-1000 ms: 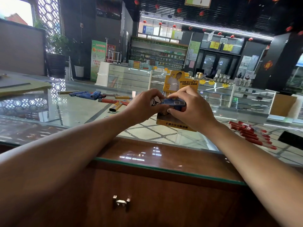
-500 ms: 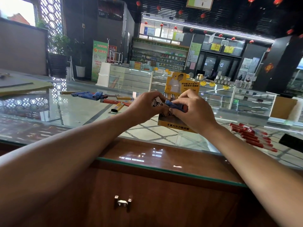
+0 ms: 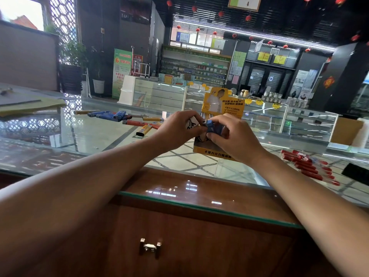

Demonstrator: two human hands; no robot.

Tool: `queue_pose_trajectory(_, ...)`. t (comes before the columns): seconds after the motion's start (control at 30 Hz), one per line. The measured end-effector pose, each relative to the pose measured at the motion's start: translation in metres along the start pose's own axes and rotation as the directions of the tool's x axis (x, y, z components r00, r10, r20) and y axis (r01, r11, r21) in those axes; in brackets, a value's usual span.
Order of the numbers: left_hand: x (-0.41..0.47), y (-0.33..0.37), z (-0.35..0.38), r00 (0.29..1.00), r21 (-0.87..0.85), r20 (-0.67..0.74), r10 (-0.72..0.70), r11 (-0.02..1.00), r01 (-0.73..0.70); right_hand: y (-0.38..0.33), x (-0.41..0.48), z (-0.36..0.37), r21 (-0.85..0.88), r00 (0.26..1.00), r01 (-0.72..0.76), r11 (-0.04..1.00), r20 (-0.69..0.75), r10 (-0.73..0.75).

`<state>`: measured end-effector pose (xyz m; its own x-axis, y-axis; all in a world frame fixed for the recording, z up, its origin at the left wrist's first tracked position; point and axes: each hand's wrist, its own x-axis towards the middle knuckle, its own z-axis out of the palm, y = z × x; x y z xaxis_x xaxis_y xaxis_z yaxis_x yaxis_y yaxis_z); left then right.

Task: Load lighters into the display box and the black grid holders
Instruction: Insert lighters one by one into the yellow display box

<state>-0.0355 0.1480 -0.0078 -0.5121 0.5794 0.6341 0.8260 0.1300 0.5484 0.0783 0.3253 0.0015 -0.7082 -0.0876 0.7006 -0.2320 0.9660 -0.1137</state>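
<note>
Left hand (image 3: 175, 130) w/ fingers curled round white lighter (image 3: 192, 123), right hand (image 3: 233, 136) pinching blue lighter (image 3: 212, 126), both over yellow display box (image 3: 221, 108) on glass counter (image 3: 95, 136), loose lighters (image 3: 127, 118) nearby

Daylight from a window (image 3: 22, 11) beyond the far-left corner of the counter (image 3: 95, 136) glares off its glass; ceiling (image 3: 279, 13) dim, frame edges bowed by wide-angle distortion.

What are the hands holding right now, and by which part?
Left hand grips a white lighter by its body, printed end showing. Right hand pinches a blue lighter along its body, one end sticking out, above the yellow display box.
</note>
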Motion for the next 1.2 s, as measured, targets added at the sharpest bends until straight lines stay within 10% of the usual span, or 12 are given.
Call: queue_pose_trajectory(1.2,-0.004,0.000,0.000,0.998,-0.016,0.054,-0.039,0.999,0.040,0.019,0.002,-0.004,0.320,0.924,-0.296,0.900,-0.144,0.354)
